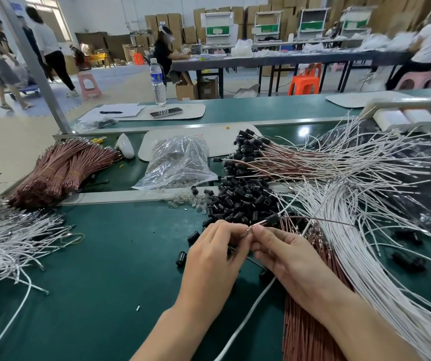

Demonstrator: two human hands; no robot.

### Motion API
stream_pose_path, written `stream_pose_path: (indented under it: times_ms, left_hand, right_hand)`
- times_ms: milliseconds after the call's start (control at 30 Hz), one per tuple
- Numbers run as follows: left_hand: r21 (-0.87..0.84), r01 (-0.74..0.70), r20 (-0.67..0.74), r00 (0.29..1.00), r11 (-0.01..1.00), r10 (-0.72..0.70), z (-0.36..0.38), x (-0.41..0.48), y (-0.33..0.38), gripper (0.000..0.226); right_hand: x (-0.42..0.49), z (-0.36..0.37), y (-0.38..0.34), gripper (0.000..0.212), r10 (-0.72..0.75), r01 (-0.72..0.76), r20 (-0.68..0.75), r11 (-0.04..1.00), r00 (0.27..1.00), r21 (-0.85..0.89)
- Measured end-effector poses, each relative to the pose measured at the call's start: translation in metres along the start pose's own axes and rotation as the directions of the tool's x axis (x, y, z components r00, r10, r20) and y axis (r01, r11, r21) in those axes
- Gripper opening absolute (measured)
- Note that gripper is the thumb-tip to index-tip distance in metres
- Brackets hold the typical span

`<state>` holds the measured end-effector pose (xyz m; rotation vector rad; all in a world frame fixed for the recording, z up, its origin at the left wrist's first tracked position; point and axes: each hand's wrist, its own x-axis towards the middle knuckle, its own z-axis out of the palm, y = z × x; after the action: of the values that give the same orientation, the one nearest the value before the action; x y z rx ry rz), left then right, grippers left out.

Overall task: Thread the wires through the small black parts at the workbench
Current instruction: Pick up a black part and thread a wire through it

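Two hands meet low on the green bench [110,261]. The left hand [210,256] and right hand [284,259] have curled fingers, and both pinch the metal-tipped end of a brown wire [258,224]. One black part [271,220] sits on that wire just past the fingertips. A brown wire bundle [310,321] lies under the right forearm. The loose black parts pile [237,201] is just beyond the hands. White wires [365,230] fan right, and a second white bunch [6,238] lies left. Further back are threaded wires [261,157], a clear bag [178,162], tied brown bundles [58,173] and a water bottle [158,82].

Two bare forearms [175,327] (slim fingers [222,227])
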<state>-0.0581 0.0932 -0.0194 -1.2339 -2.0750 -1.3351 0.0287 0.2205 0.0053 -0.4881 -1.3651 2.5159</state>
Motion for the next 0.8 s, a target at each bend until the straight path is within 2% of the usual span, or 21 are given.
stream_pose_path:
  times_ms: [233, 567, 800]
  left_hand:
    - [-0.087, 0.031, 0.004, 1.000, 0.996, -0.031, 0.0009, 0.0013, 0.0000, 0.018]
    - [0.032, -0.054, 0.012, 0.999, 0.998, 0.053, -0.0001, 0.0017, 0.0013, 0.016]
    - [0.067, -0.026, 0.025, 0.999, 0.997, 0.025, -0.0006, 0.0021, 0.0017, 0.018]
  right_hand:
    - [-0.0012, 0.0008, -0.0014, 0.021, -0.011, 0.011, -0.013, 1.000, 1.000, 0.018]
    - [0.0004, -0.0003, -0.0015, 0.021, -0.009, 0.010, -0.031, 1.000, 0.999, 0.012]
    - [0.0005, -0.0010, -0.0029, 0.022, -0.003, 0.001, -0.056, 1.000, 0.998, -0.027]
